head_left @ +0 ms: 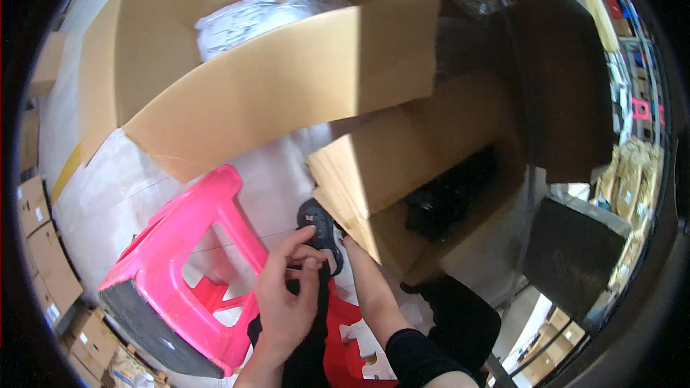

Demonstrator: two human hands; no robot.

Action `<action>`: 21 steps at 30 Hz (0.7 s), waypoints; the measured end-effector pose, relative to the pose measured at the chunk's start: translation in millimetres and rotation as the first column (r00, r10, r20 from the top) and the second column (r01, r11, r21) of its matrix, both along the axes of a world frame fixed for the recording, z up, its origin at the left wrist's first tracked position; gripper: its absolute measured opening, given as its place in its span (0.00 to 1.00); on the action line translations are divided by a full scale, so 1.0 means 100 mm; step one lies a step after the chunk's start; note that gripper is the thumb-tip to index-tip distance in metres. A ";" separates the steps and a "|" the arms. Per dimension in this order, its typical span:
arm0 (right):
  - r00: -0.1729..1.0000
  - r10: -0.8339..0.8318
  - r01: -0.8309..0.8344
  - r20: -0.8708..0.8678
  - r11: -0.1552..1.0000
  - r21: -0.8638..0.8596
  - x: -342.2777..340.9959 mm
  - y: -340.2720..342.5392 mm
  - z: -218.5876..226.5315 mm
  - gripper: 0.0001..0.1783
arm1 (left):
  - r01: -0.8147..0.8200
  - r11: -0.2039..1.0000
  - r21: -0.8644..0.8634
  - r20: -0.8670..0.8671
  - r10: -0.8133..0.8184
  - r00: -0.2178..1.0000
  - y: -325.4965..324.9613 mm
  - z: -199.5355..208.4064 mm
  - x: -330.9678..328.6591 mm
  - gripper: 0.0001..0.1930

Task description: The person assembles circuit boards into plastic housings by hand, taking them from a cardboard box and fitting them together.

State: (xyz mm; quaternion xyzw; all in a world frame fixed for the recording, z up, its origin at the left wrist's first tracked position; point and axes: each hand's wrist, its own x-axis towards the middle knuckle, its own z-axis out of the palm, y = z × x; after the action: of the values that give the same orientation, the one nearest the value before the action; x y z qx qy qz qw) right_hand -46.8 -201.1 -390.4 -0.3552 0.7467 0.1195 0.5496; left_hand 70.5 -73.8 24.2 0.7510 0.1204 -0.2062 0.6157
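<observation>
My left hand [290, 287] is above my left leg, beside a pink plastic stool [176, 244]. Its fingers are loosely bent and apart, with nothing visible between them. My right forearm [377, 298] reaches up to the near edge of an open cardboard box [438, 129]. The flap hides my right hand's fingers, so whether they grip the cardboard cannot be seen. Inside this box, in shadow, lies a dark black item [449, 197] of unclear kind.
Behind stands a large open carton [244, 93] with a white plastic-wrapped package [266, 18] inside. A red stool [343, 345] is under me. Cartons [54, 262] stack at the left; at right are a black-topped block [575, 251] and shelves with wrapped goods [629, 179].
</observation>
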 end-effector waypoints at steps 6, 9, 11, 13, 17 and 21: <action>0.914 -0.384 0.405 -0.130 0.861 0.308 -1.03 0.24 0.97 0.15 | 0.028 0.999 0.046 0.147 -0.034 0.989 -0.07 -0.08 0.01 0.17; 0.882 -0.466 0.341 0.071 0.734 0.587 -1.17 0.26 1.87 0.15 | 0.051 0.990 0.128 0.201 -0.076 0.977 -0.03 -0.17 -0.04 0.17; 0.902 -0.386 0.230 0.194 0.810 0.540 -0.97 0.20 2.53 0.14 | 0.016 0.987 0.162 0.287 -0.063 0.956 0.11 -0.24 -0.04 0.17; 0.852 -0.403 0.206 0.334 0.845 0.494 -0.86 -0.14 2.57 0.16 | -0.020 0.990 0.141 0.301 -0.023 0.953 0.13 -0.28 -0.04 0.18; 0.757 -0.359 0.262 0.546 0.932 0.250 -0.41 -0.63 2.61 0.23 | -0.079 0.996 0.043 0.327 0.060 0.943 -0.06 -0.38 -0.14 0.19; 0.617 -0.224 0.082 0.754 0.972 0.222 -0.98 -0.77 2.78 0.31 | -0.143 0.922 -0.359 0.354 0.277 0.893 -0.59 0.29 -0.44 0.18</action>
State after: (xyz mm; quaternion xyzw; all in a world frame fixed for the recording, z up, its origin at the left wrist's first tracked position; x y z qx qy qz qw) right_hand -144.5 -278.1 -112.7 -0.2599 0.4533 -0.0304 0.8521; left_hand 26.8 -132.5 53.3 0.6480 0.0387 0.0025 0.7606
